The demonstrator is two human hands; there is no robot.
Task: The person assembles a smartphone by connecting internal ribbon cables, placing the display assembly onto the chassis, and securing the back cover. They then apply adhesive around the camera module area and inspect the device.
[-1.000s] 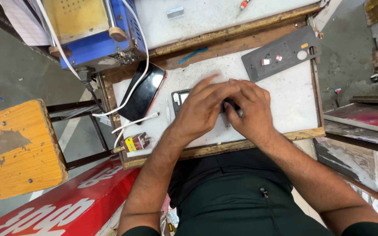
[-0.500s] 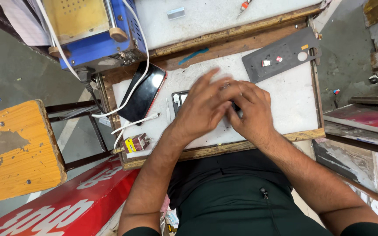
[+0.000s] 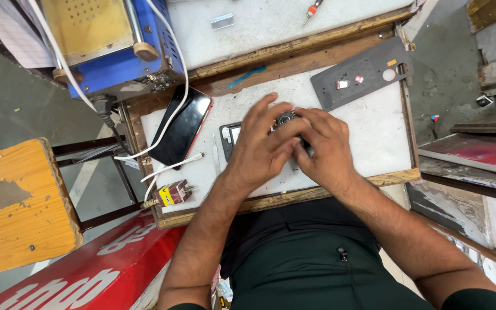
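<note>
Blue and yellow machine [image 3: 110, 46] is seen well off beyond and to the outer side of the left hand, unchanged in position across the last second. Orange wooden stool [image 3: 21, 204] is found farther out on that same side, below the bench edge. White work surface [image 3: 368, 135] carries everything in hand.

Grey panel [image 3: 363, 72] with small parts on it lies beyond the right hand, apart from it. Black phone [image 3: 182, 129] lies face up just outside the left hand, a white cable [image 3: 170, 169] draped near it; neither has been shifted.

Opened phone body [image 3: 231, 138] is held flat on the white surface, mostly covered by both hands; only its near-left corner and a round camera part by the fingertips are exposed.

Left hand [image 3: 259, 149]: pressed down over the device, fingers spread and curled onto it, as in the earlier views. Right hand [image 3: 325, 149]: closed down on the device's far end, fingertips met with those of the left. Whether a tool is pinched cannot be told.

Change noted: very little. Fingers have been drawn slightly closer together over the camera end; the device has not been moved. Judged to be fine, stationary work, still under way.

Small plug adapter [image 3: 173, 192] lies near the bench edge, outside the left wrist.
</note>
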